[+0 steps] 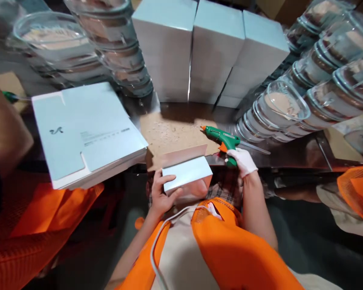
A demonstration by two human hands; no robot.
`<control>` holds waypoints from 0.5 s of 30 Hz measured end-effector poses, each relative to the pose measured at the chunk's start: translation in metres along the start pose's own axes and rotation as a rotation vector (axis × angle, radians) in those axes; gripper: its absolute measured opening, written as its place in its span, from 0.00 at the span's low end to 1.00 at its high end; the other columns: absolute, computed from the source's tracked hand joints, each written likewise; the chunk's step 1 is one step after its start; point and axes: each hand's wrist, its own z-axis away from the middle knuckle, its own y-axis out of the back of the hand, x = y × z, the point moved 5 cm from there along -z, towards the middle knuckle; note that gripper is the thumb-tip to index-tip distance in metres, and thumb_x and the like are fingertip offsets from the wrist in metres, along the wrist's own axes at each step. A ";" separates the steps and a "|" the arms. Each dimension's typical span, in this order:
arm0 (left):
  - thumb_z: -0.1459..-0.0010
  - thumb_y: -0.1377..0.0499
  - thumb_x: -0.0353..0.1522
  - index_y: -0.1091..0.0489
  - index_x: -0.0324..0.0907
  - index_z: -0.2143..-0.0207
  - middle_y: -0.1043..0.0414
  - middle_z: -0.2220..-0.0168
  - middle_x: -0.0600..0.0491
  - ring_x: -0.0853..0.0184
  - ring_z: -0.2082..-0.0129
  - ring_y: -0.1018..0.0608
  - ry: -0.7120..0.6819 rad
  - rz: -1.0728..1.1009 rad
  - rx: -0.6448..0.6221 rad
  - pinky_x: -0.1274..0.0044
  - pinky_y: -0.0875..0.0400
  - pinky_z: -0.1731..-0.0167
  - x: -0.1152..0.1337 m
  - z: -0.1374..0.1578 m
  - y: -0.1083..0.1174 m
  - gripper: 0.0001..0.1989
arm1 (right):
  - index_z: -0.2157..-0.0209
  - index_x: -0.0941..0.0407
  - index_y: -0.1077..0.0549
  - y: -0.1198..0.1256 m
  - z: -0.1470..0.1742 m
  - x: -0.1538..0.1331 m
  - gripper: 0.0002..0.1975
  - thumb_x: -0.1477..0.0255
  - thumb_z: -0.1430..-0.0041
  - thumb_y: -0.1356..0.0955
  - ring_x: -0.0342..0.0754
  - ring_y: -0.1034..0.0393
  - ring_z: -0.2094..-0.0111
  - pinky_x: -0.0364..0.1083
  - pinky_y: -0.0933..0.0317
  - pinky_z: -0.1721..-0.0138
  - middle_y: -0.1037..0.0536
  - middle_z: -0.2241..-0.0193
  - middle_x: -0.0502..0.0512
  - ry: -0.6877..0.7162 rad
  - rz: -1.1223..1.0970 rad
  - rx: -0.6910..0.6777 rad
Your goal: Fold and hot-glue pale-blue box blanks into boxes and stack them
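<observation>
My left hand (163, 191) grips a small white cardboard box (189, 174) by its left end, close to my lap. One flap (184, 155) of the box stands up on the far side. In a white glove, my right hand (242, 161) is closed round the handle of a green glue gun (225, 139) with an orange nozzle and trigger. A clear glue stick (255, 148) sticks out of its back. The nozzle points left, over a stained piece of cardboard (166, 131) on the table and apart from the box.
Flat white box blanks (87, 129) are stacked at the left. Tall white boxes (165, 52) stand at the back. Stacked clear tubs (286, 104) rise on the right, more tubs (117, 44) at the back left. Co-workers' orange vests (358, 193) show on both sides.
</observation>
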 end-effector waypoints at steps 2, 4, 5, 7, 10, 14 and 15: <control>0.38 0.30 0.43 0.23 0.47 0.53 0.23 0.53 0.49 0.56 0.47 0.21 0.028 -0.005 0.014 0.66 0.23 0.50 0.001 -0.005 -0.004 0.16 | 0.69 0.54 0.28 0.003 0.012 0.002 0.13 0.60 0.52 0.29 0.51 0.25 0.75 0.49 0.29 0.71 0.21 0.76 0.53 0.041 -0.076 0.031; 0.39 0.30 0.43 0.23 0.46 0.53 0.22 0.53 0.49 0.56 0.47 0.21 0.084 0.005 0.011 0.66 0.23 0.49 0.004 -0.015 -0.010 0.16 | 0.62 0.53 0.30 0.011 0.028 -0.002 0.18 0.59 0.52 0.27 0.48 0.26 0.75 0.48 0.29 0.71 0.21 0.73 0.50 0.140 -0.173 0.135; 0.39 0.30 0.43 0.22 0.46 0.53 0.22 0.54 0.49 0.57 0.48 0.21 0.117 0.019 0.009 0.66 0.23 0.48 0.007 -0.021 -0.014 0.16 | 0.59 0.52 0.31 0.017 0.037 -0.006 0.21 0.59 0.53 0.26 0.47 0.26 0.75 0.48 0.29 0.70 0.21 0.72 0.49 0.213 -0.230 0.192; 0.39 0.30 0.44 0.22 0.45 0.54 0.21 0.54 0.48 0.57 0.49 0.20 0.178 0.055 -0.001 0.67 0.23 0.49 0.013 -0.034 -0.023 0.16 | 0.61 0.52 0.30 0.024 0.055 -0.015 0.19 0.60 0.51 0.24 0.46 0.28 0.76 0.47 0.30 0.71 0.21 0.73 0.48 0.358 -0.307 0.190; 0.40 0.30 0.44 0.21 0.45 0.54 0.21 0.54 0.47 0.57 0.49 0.20 0.218 0.078 -0.006 0.68 0.23 0.48 0.023 -0.048 -0.034 0.16 | 0.73 0.53 0.27 0.026 0.074 -0.018 0.14 0.58 0.44 0.25 0.46 0.31 0.77 0.47 0.34 0.73 0.24 0.78 0.50 0.418 -0.249 -0.041; 0.39 0.31 0.42 0.21 0.46 0.54 0.19 0.54 0.48 0.57 0.48 0.20 0.210 0.036 -0.026 0.67 0.24 0.46 0.035 -0.055 -0.046 0.14 | 0.76 0.51 0.26 0.029 0.089 -0.002 0.19 0.54 0.39 0.28 0.51 0.29 0.76 0.50 0.31 0.72 0.25 0.79 0.53 0.387 -0.035 -0.138; 0.39 0.31 0.42 0.21 0.46 0.54 0.19 0.54 0.48 0.57 0.48 0.20 0.203 0.025 -0.035 0.67 0.24 0.46 0.038 -0.055 -0.048 0.14 | 0.74 0.51 0.24 0.026 0.093 0.000 0.17 0.53 0.40 0.27 0.54 0.26 0.72 0.53 0.28 0.68 0.23 0.76 0.54 0.411 0.024 -0.165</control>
